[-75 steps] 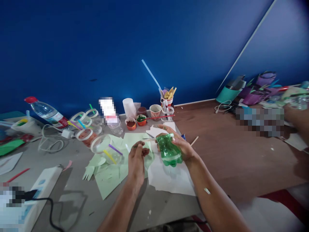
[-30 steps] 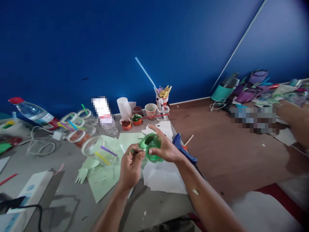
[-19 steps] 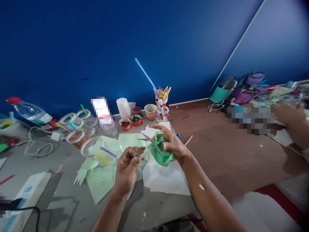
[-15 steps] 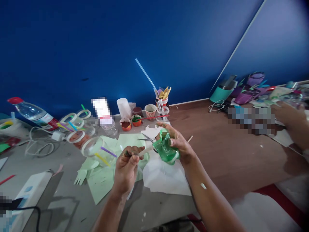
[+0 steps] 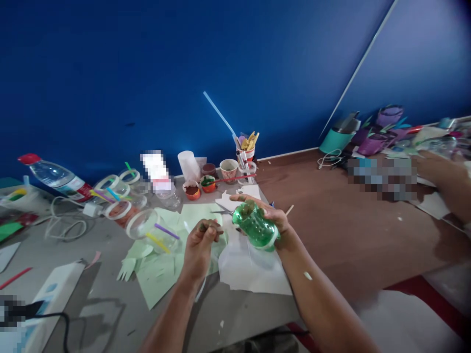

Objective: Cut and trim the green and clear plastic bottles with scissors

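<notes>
My right hand [image 5: 277, 223] grips a cut-off green plastic bottle bottom [image 5: 256, 226], tilted with its base toward me. My left hand [image 5: 200, 245] is closed in a pinch on a thin paintbrush [image 5: 217, 228] whose tip points at the green piece; green paint marks my fingertips. Both hands hover over white paper [image 5: 250, 267] and pale green paper sheets [image 5: 162, 267] on a grey table [image 5: 110, 294].
Small paint pots [image 5: 200, 186], paper cups [image 5: 228, 169], a cup of tools [image 5: 247, 147] and scissors [image 5: 222, 212] stand behind. Clear plastic cups with straws [image 5: 147, 225] and a water bottle [image 5: 55, 176] lie left. Another person's arm [image 5: 445, 181] reaches in at right, near purple craft pieces [image 5: 386, 132].
My right hand has turned the green bottle bottom over, from open mouth facing me to base toward me. My left hand keeps the brush beside it.
</notes>
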Demonstrator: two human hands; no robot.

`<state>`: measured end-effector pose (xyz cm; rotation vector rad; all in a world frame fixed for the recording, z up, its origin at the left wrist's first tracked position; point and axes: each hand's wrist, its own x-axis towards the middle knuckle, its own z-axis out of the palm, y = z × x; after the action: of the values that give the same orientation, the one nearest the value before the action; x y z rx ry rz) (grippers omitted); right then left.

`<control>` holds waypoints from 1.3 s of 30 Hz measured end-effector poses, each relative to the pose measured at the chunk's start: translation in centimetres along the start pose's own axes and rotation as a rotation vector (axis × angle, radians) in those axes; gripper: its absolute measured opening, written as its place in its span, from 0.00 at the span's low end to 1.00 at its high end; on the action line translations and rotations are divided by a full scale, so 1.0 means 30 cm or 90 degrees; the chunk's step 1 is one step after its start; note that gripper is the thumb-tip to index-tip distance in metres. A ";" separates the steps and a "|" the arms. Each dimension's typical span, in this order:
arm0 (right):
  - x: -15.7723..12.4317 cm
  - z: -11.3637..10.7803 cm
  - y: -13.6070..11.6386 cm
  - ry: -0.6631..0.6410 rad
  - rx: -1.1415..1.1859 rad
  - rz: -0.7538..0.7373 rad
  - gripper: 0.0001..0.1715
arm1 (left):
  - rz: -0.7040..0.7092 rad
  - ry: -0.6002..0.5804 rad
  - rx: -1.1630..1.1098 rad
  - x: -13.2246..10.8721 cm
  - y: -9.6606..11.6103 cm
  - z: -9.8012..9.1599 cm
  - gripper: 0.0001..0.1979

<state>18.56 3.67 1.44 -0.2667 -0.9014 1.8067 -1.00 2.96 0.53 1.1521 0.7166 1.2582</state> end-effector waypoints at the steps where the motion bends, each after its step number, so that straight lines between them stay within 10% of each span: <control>1: 0.002 -0.006 -0.001 0.011 -0.013 0.003 0.41 | -0.003 0.006 0.025 0.000 -0.008 -0.004 0.12; 14: 0.006 -0.028 -0.015 0.113 -0.184 -0.015 0.37 | 0.007 0.179 -0.250 0.013 0.058 -0.014 0.18; 24: 0.029 -0.017 0.016 0.082 -0.357 0.011 0.39 | 0.123 0.039 0.536 0.001 0.033 -0.026 0.08; 33: 0.036 0.021 0.059 0.266 -0.697 -0.227 0.44 | 0.183 0.156 0.643 0.008 0.034 -0.036 0.09; 39: 0.044 0.069 0.117 0.119 -0.959 -0.186 0.54 | 0.225 0.091 0.599 -0.001 0.048 -0.021 0.07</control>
<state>14.35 3.31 0.76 -1.1239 -1.8800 0.5129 -2.08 2.98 1.66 2.0263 1.3279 1.3250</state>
